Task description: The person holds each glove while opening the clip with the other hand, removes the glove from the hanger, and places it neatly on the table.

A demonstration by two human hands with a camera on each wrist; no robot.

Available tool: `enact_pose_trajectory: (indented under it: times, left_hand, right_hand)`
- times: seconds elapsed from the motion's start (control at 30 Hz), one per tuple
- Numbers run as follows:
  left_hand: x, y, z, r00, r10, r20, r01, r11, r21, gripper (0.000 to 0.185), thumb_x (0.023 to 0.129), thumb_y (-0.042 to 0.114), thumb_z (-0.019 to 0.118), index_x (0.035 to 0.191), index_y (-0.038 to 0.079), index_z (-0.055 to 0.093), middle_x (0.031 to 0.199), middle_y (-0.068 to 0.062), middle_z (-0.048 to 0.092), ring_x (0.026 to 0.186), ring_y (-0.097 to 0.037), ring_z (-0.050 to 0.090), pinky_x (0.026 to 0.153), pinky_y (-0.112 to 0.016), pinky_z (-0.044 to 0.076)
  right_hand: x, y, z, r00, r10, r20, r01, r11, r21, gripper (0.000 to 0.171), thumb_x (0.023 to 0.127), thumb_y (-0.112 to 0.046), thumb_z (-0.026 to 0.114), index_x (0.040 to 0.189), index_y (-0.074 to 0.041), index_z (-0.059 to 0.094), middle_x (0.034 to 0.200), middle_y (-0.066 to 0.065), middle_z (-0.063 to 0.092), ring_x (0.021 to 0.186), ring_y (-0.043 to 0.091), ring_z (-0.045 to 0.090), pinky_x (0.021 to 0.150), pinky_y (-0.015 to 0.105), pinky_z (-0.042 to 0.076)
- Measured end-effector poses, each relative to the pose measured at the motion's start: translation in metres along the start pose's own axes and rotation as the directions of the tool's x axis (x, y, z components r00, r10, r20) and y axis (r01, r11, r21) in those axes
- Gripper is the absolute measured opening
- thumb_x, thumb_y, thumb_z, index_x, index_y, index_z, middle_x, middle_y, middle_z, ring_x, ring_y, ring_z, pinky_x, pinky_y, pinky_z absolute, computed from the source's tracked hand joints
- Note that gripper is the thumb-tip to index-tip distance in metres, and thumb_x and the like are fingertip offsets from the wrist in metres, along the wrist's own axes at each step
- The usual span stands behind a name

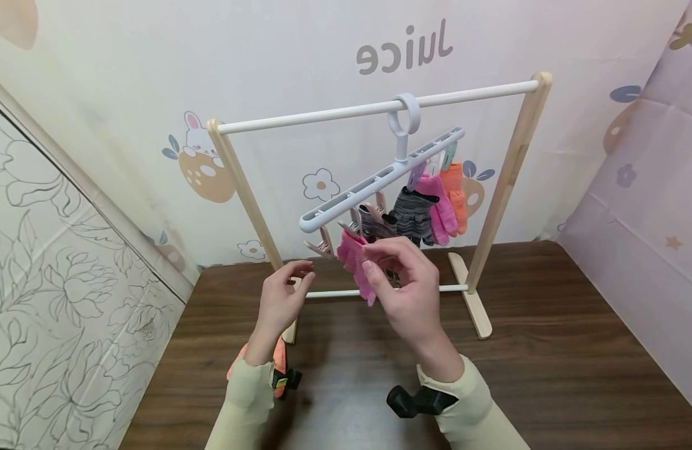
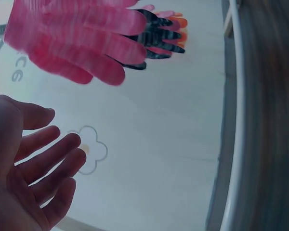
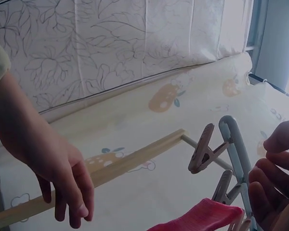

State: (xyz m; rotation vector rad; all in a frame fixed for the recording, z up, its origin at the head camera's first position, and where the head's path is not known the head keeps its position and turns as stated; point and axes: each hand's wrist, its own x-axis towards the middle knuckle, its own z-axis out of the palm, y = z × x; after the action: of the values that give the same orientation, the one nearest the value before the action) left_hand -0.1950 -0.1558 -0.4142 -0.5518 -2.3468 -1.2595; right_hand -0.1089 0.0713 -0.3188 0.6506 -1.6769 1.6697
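A pink knit glove (image 1: pixel 354 259) hangs by a clothespin (image 1: pixel 351 230) from the near part of a pale blue-grey hanger (image 1: pixel 374 184). In the head view my right hand (image 1: pixel 407 287) overlaps the glove's edge, thumb and forefinger close together. From the right wrist, that hand (image 3: pixel 277 178) appears beside the hanger with loosely bent fingers, apart from the glove's cuff (image 3: pixel 202 219). My left hand (image 1: pixel 282 297) hovers left of the glove, holding nothing. Its fingers (image 2: pixel 53 161) are relaxed, below the pink glove (image 2: pixel 82 38) in the left wrist view. An unused clothespin (image 1: pixel 322 244) hangs at the hanger's near end.
Dark striped gloves (image 1: pixel 413 212), a pink glove (image 1: pixel 440 209) and an orange glove (image 1: pixel 454 197) hang farther along. The hanger's ring (image 1: pixel 404 112) loops over a wooden rack's white rod (image 1: pixel 323 115). Orange fabric (image 1: pixel 279 359) lies on the brown table (image 1: pixel 346 375) beneath the left wrist.
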Motion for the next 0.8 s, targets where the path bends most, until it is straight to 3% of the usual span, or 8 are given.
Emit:
enact_pose_trajectory:
  times: [0.2,0.33,0.57,0.8]
  left_hand:
    - [0.011,0.01,0.006,0.998,0.044,-0.038,-0.045,0.999,-0.026,0.019,0.093,0.018,0.071,0.111,0.01,0.071,0.101,-0.001,0.073,0.088,-0.013,0.067,0.074,-0.038,0.051]
    - [0.016,0.015,0.01,0.999,0.028,-0.032,-0.031,0.994,-0.102,0.021,0.092,0.017,0.073,0.111,0.008,0.071,0.103,-0.003,0.073,0.088,-0.013,0.068,0.072,-0.036,0.052]
    - [0.025,0.022,0.016,1.0,-0.006,-0.013,0.003,0.986,-0.168,0.024,0.093,0.022,0.072,0.114,0.011,0.07,0.109,-0.007,0.072,0.091,-0.016,0.067,0.075,-0.041,0.056]
    - [0.034,0.028,0.022,0.999,-0.039,0.008,0.04,0.967,-0.252,0.033,0.093,0.02,0.072,0.124,0.01,0.066,0.117,-0.01,0.068,0.107,-0.021,0.061,0.083,-0.045,0.054]
  right_hand:
    - [0.001,0.006,-0.007,1.0,-0.007,-0.025,0.007,1.0,-0.008,0.02,0.084,0.012,0.068,0.103,0.007,0.069,0.1,0.014,0.065,0.085,0.02,0.06,0.073,0.025,0.053]
    - [0.0,0.009,-0.01,0.999,0.003,-0.033,-0.004,1.0,-0.03,0.019,0.085,0.011,0.068,0.103,0.006,0.069,0.1,0.014,0.065,0.087,0.019,0.061,0.074,0.025,0.053]
    - [0.0,0.013,-0.015,0.999,-0.002,-0.042,-0.001,0.997,-0.071,0.019,0.085,0.011,0.068,0.103,0.004,0.07,0.098,0.013,0.065,0.086,0.018,0.063,0.075,0.025,0.054]
    - [0.001,0.018,-0.018,0.999,-0.004,-0.052,-0.001,0.996,-0.091,0.018,0.085,0.01,0.068,0.103,0.005,0.069,0.099,0.012,0.066,0.086,0.017,0.063,0.075,0.025,0.053]
